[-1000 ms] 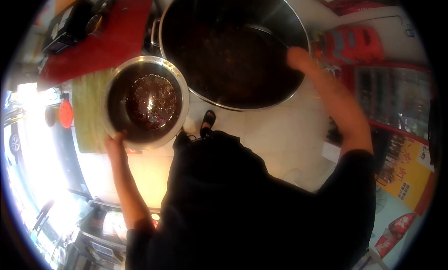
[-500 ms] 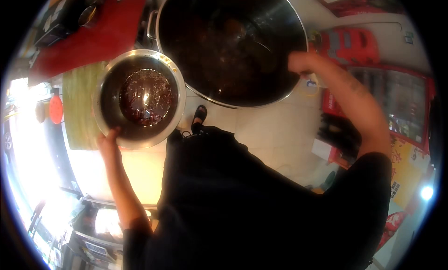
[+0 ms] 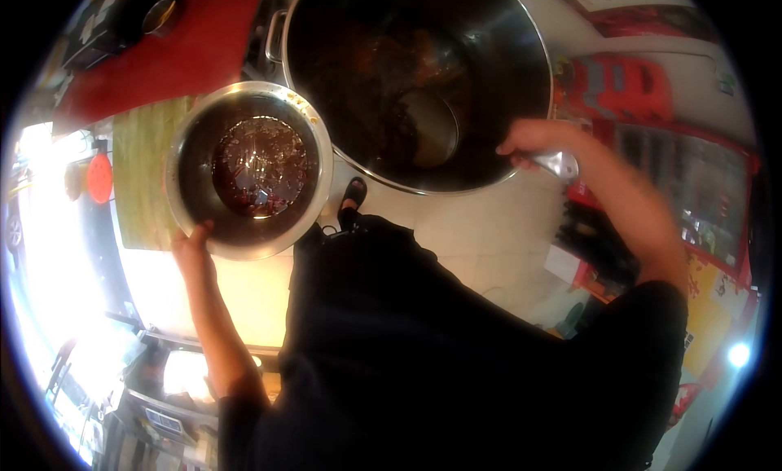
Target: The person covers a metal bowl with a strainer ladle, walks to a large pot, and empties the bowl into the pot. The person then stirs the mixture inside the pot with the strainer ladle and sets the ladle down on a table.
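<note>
My left hand [image 3: 194, 241] grips the near-left rim of a steel basin [image 3: 191, 190], thumb over the edge. Dark reddish-brown liquid [image 3: 261, 165] with small bits on its surface lies in the basin. To its right stands a large, deep steel pot [image 3: 547, 72] with dark contents. My right hand [image 3: 533, 141] is closed round the handle of a ladle [image 3: 560, 165] at the pot's near-right rim. The ladle's round bowl [image 3: 432, 130] shows inside the pot, near the wall closest to me; how much liquid it holds I cannot tell.
Left of the pot is a red tabletop [image 3: 204, 35] with a small metal container [image 3: 163, 16]. A greenish board [image 3: 142, 178] lies beside the basin. On the right are red plastic stools [image 3: 623, 88] and a red-framed glass cabinet [image 3: 692, 186]. My sandalled foot [image 3: 353, 194] is below the pot.
The ladle's bowl has come into clearer view inside the pot, and its handle end now shows past my right hand. My left hand still holds the basin in nearly the same place.
</note>
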The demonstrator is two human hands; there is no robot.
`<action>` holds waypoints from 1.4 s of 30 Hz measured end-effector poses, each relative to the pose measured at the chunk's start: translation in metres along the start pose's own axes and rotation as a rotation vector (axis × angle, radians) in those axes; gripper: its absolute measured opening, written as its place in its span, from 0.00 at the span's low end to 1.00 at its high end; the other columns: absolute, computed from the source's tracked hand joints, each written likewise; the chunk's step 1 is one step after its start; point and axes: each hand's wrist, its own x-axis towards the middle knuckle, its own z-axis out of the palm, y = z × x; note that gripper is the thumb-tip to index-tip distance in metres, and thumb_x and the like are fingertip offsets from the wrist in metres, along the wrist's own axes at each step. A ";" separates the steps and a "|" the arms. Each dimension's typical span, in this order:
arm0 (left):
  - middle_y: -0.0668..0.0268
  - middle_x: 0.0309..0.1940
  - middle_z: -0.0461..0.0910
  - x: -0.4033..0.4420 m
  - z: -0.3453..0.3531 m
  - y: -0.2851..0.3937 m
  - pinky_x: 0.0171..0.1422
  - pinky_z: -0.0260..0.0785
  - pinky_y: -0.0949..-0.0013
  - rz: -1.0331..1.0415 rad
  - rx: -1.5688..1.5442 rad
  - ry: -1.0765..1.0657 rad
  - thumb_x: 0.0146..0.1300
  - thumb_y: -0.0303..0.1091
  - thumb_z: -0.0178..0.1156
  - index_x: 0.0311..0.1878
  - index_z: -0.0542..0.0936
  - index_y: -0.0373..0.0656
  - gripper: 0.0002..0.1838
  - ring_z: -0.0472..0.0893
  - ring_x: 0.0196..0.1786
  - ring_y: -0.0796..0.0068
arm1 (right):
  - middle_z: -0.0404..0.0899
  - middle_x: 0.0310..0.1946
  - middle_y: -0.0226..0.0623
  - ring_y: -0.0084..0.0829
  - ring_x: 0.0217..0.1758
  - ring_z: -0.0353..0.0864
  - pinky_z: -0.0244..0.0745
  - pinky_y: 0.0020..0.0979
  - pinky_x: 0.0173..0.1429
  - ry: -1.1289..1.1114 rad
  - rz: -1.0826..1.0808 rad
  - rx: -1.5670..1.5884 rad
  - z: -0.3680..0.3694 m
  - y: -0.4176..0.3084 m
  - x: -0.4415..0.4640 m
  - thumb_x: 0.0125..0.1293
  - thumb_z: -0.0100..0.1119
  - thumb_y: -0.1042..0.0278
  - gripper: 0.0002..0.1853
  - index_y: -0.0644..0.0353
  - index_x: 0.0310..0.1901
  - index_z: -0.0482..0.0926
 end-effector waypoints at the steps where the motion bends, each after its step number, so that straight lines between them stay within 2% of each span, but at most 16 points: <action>1: 0.58 0.44 0.87 0.002 -0.002 0.001 0.57 0.75 0.69 0.002 0.004 0.005 0.61 0.19 0.63 0.51 0.84 0.27 0.14 0.85 0.45 0.68 | 0.76 0.24 0.40 0.33 0.21 0.76 0.75 0.38 0.25 -0.018 -0.028 0.047 0.005 0.000 0.005 0.77 0.60 0.66 0.17 0.69 0.31 0.77; 4: 0.58 0.43 0.87 0.007 -0.010 -0.008 0.57 0.75 0.69 0.018 0.058 0.015 0.61 0.19 0.63 0.51 0.84 0.27 0.14 0.85 0.46 0.68 | 0.76 0.24 0.38 0.31 0.21 0.75 0.75 0.37 0.25 -0.017 -0.045 0.101 0.023 -0.011 0.002 0.77 0.61 0.64 0.17 0.67 0.31 0.77; 6: 0.58 0.43 0.87 0.012 -0.014 -0.012 0.57 0.73 0.64 0.031 0.105 0.025 0.58 0.27 0.70 0.51 0.84 0.29 0.19 0.82 0.46 0.64 | 0.76 0.24 0.36 0.28 0.21 0.75 0.75 0.36 0.25 -0.012 -0.054 0.150 0.029 -0.014 0.007 0.76 0.62 0.62 0.17 0.66 0.31 0.77; 8: 0.58 0.43 0.87 0.011 -0.014 -0.012 0.57 0.73 0.64 0.030 0.094 0.015 0.58 0.27 0.70 0.52 0.84 0.29 0.19 0.82 0.46 0.64 | 0.75 0.23 0.34 0.27 0.21 0.75 0.75 0.35 0.25 -0.009 -0.090 0.145 0.030 -0.020 0.003 0.75 0.63 0.61 0.17 0.65 0.30 0.77; 10: 0.58 0.44 0.87 0.011 -0.015 -0.011 0.57 0.73 0.64 0.030 0.087 0.005 0.58 0.27 0.70 0.52 0.84 0.28 0.19 0.82 0.47 0.64 | 0.75 0.24 0.33 0.26 0.21 0.76 0.76 0.35 0.24 0.137 -0.104 -0.032 0.033 -0.033 -0.017 0.75 0.63 0.62 0.17 0.65 0.31 0.77; 15: 0.57 0.45 0.87 0.008 -0.011 -0.006 0.57 0.73 0.64 0.019 0.045 -0.031 0.58 0.27 0.68 0.52 0.85 0.29 0.19 0.82 0.47 0.65 | 0.75 0.27 0.35 0.29 0.21 0.79 0.77 0.37 0.21 0.304 -0.154 -0.067 0.009 -0.022 -0.030 0.74 0.62 0.64 0.15 0.71 0.41 0.74; 19: 0.58 0.44 0.88 0.011 -0.012 -0.008 0.58 0.73 0.65 0.064 0.071 -0.015 0.58 0.27 0.68 0.52 0.85 0.28 0.19 0.83 0.47 0.65 | 0.74 0.25 0.37 0.31 0.18 0.77 0.74 0.39 0.18 0.413 -0.168 0.015 -0.012 -0.007 -0.033 0.75 0.60 0.68 0.13 0.70 0.37 0.72; 25: 0.57 0.45 0.88 0.008 -0.009 -0.002 0.57 0.74 0.66 0.020 0.023 -0.033 0.58 0.26 0.67 0.54 0.85 0.27 0.20 0.84 0.47 0.66 | 0.73 0.25 0.36 0.31 0.18 0.76 0.73 0.38 0.18 0.562 -0.170 0.136 -0.029 0.010 -0.006 0.75 0.61 0.67 0.13 0.69 0.37 0.72; 32: 0.57 0.46 0.88 0.008 -0.008 0.001 0.58 0.74 0.67 -0.003 0.018 -0.045 0.59 0.25 0.66 0.54 0.85 0.27 0.20 0.84 0.48 0.66 | 0.74 0.25 0.34 0.29 0.17 0.75 0.72 0.37 0.18 0.541 -0.270 0.281 -0.015 0.019 0.053 0.74 0.62 0.67 0.11 0.66 0.40 0.74; 37: 0.58 0.45 0.88 0.007 -0.005 0.008 0.58 0.74 0.67 0.016 0.040 -0.044 0.59 0.26 0.66 0.54 0.85 0.27 0.20 0.84 0.47 0.67 | 0.73 0.26 0.35 0.29 0.17 0.75 0.73 0.36 0.18 0.527 -0.330 0.228 0.003 0.001 0.060 0.75 0.61 0.66 0.11 0.66 0.43 0.74; 39: 0.57 0.44 0.87 0.006 -0.004 0.012 0.57 0.78 0.68 0.014 0.028 -0.021 0.61 0.17 0.63 0.51 0.83 0.28 0.15 0.86 0.46 0.67 | 0.73 0.25 0.35 0.29 0.17 0.76 0.73 0.36 0.18 0.494 -0.347 0.168 0.001 -0.002 0.065 0.75 0.62 0.66 0.12 0.67 0.43 0.74; 42: 0.57 0.44 0.87 0.010 -0.008 0.008 0.58 0.77 0.68 0.017 0.056 -0.016 0.60 0.17 0.63 0.51 0.84 0.28 0.15 0.86 0.46 0.67 | 0.74 0.26 0.36 0.30 0.18 0.76 0.73 0.36 0.18 0.503 -0.357 0.145 0.003 -0.006 0.062 0.76 0.61 0.66 0.12 0.67 0.44 0.73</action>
